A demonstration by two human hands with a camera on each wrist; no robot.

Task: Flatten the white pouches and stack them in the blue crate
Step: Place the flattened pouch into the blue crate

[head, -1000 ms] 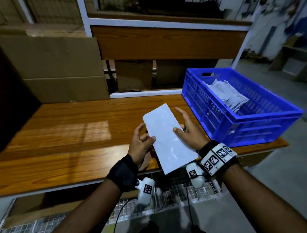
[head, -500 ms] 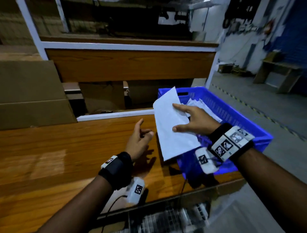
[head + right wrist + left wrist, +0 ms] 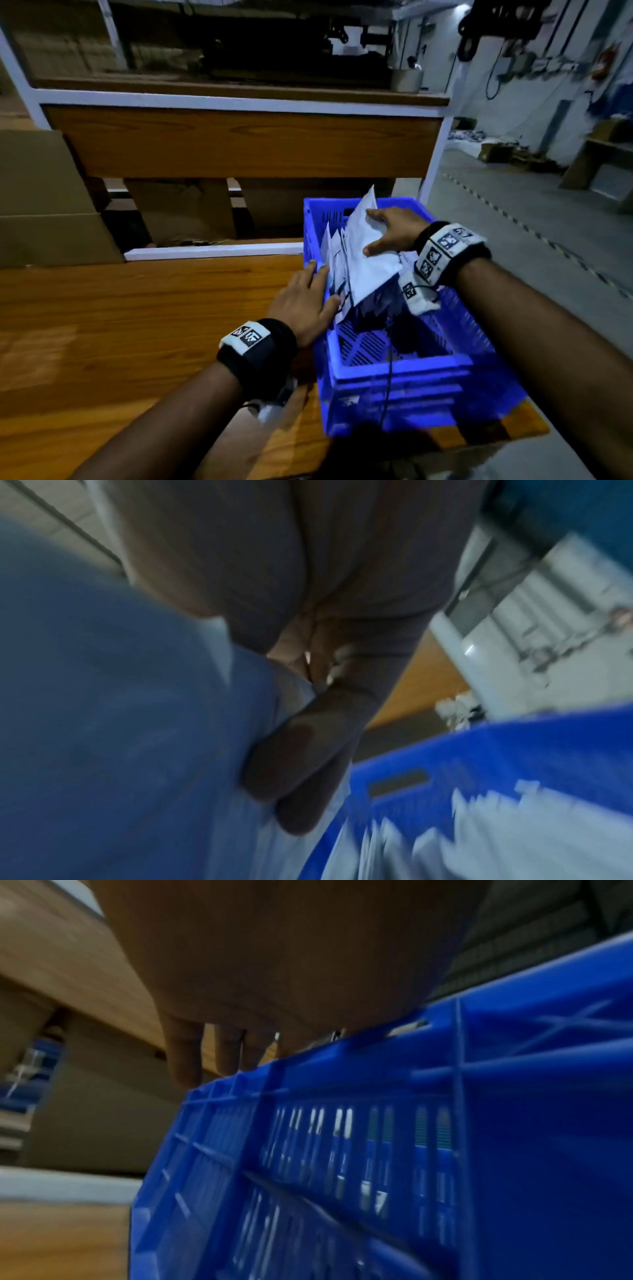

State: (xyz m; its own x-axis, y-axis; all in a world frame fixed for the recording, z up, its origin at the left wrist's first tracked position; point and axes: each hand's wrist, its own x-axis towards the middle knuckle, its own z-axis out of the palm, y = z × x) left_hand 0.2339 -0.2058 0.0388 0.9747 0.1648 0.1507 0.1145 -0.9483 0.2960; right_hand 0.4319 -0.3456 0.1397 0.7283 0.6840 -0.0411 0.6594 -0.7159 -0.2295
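Note:
The blue crate (image 3: 404,370) sits at the right end of the wooden table (image 3: 137,325). Several white pouches (image 3: 334,260) stand on edge against its left wall. My right hand (image 3: 397,233) holds one flat white pouch (image 3: 370,270) tilted over the crate, leaning on those upright pouches. In the right wrist view the thumb (image 3: 301,758) lies across this pouch (image 3: 120,723), above the crate (image 3: 514,750). My left hand (image 3: 305,298) rests on the crate's left rim with straight fingers and holds nothing. The left wrist view shows those fingers (image 3: 185,1064) over the crate (image 3: 479,1123) wall.
Cardboard boxes (image 3: 44,198) stand at the back left. A wooden shelf panel (image 3: 239,144) in a white frame (image 3: 435,161) runs behind the table. A black cable (image 3: 388,359) hangs from my right wrist into the crate. Open floor lies to the right.
My right hand carried the pouch from above the table edge to over the crate and lowered it against the standing pouches. My left hand let go of it and moved onto the crate's rim.

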